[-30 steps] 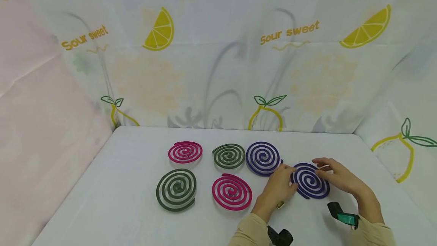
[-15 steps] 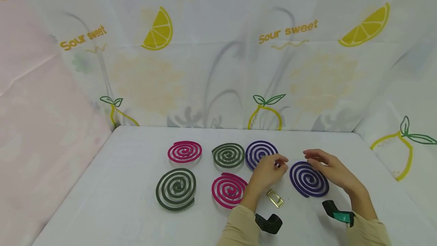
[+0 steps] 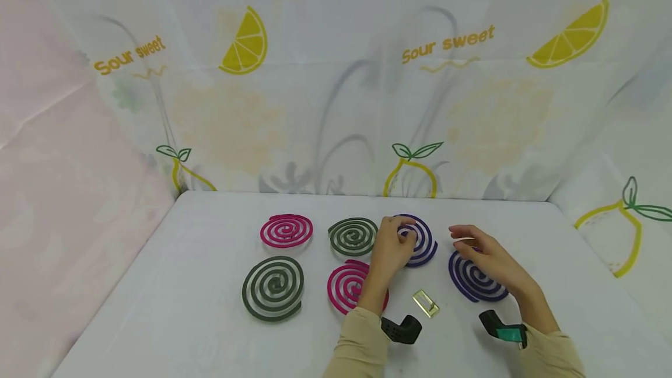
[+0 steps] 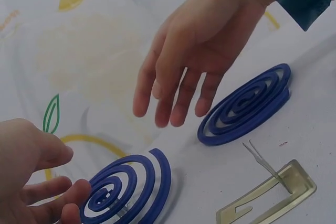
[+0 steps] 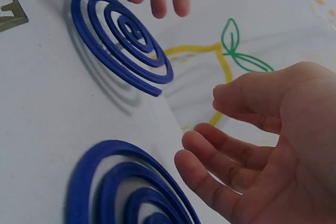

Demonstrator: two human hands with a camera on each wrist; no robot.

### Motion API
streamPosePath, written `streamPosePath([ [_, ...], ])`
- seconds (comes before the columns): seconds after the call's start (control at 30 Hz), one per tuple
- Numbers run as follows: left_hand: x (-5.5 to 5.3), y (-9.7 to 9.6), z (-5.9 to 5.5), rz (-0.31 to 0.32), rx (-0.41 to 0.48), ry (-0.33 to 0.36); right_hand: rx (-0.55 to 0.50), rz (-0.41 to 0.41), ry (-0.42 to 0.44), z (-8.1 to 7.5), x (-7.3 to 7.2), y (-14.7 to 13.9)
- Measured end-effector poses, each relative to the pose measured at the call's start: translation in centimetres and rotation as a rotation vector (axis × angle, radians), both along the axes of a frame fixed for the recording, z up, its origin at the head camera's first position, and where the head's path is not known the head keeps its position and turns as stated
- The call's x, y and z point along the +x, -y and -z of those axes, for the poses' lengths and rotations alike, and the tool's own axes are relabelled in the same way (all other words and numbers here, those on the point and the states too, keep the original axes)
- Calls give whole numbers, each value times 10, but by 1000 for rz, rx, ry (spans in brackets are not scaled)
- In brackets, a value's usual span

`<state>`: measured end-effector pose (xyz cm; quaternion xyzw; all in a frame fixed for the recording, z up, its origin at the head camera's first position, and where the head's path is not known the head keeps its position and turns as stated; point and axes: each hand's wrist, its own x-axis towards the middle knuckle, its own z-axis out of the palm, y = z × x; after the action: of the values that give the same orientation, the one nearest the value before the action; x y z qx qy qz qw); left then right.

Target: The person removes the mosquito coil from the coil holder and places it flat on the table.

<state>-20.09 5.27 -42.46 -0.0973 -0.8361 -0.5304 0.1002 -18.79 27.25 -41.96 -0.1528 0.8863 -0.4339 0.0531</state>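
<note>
A lemon-print cloth [image 3: 315, 127] with "Sour sweet" lettering fills the upper half of the head view, meeting a pinkish side wall [image 3: 68, 220] at the left; the wrist views catch only parts of the print. Below spreads a white tabletop [image 3: 173, 302], whose back edge runs across the middle of the head view. Two khaki sleeves [image 3: 359, 340] enter at its lower right.

The left hand [image 3: 391, 242], right of centre, covers the left part of the rear blue mosquito coil [image 4: 98, 200]. Farther right, the right hand [image 3: 488, 258] hangs over the upper part of the front blue mosquito coil [image 4: 244, 106]. The fingers of both hands are released, loosely bent and empty. The right wrist view shows the right fingers apart from their coil; I cannot tell whether the left fingers touch theirs. It also shows the rear coil raised, its shadow separate beneath.

Only the head view takes in the other coils: a green coil [image 3: 275, 284] and a pink coil [image 3: 286, 231] at left, another green [image 3: 353, 237] and pink [image 3: 356, 289] pair at centre, the latter partly behind the left forearm.

Between the blue coils, nearer the bottom, lies a brass-coloured metal plate [image 4: 299, 182]; the left wrist view reveals its thin forked prong [image 4: 262, 162] standing up at a slant.
</note>
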Motion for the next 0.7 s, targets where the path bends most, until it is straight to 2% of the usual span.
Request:
streamPosePath([
  [0.17, -4, 3, 1, -41, -17, 55, -39, -33, 2, 4, -2, 8],
  [0.33, -5, 9, 3, -50, -32, 108, -50, -51, 5, 7, -2, 15],
  [0.53, -5, 12, 4, -60, -126, 140, -77, -59, 37, 9, -3, 21],
  [0.7, -4, 13, 3, -54, -167, 168, -85, -62, 68, 11, -3, 23],
])
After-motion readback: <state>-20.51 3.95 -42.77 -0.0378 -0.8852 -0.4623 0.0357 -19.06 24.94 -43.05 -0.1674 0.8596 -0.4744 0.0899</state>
